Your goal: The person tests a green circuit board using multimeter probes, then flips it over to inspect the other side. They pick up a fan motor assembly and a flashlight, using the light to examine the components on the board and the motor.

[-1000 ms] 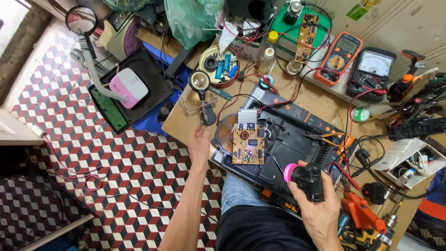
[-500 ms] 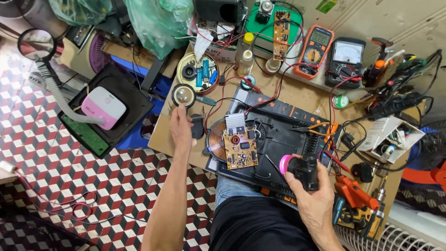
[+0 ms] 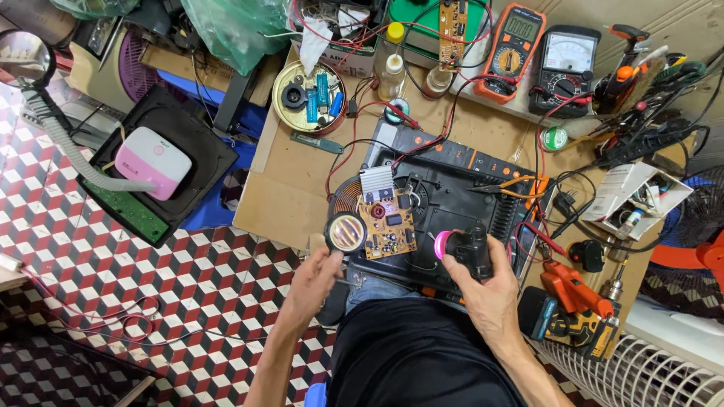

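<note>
My left hand (image 3: 313, 280) grips the handle of a small round magnifying glass (image 3: 346, 232), whose lens sits just left of a tan circuit board (image 3: 387, 227). The board, with a silver heat sink on its far end, lies on an opened black appliance housing (image 3: 460, 197) with a copper coil showing beneath. My right hand (image 3: 486, 295) is closed on a black handheld tool with a pink tip (image 3: 461, 246), held over the housing's near edge to the right of the board.
A brown cardboard-topped bench (image 3: 290, 188) carries a round tin of batteries (image 3: 308, 96), two multimeters (image 3: 511, 47), red and black test leads, bottles and pliers. An orange cordless drill (image 3: 575, 300) lies right. A black tray with a pink-white device (image 3: 154, 162) sits left over tiled floor.
My left hand reached to the magnifying glass at the bench's left, took it and brought it back beside the circuit board. The right hand kept its grip on the black tool.
</note>
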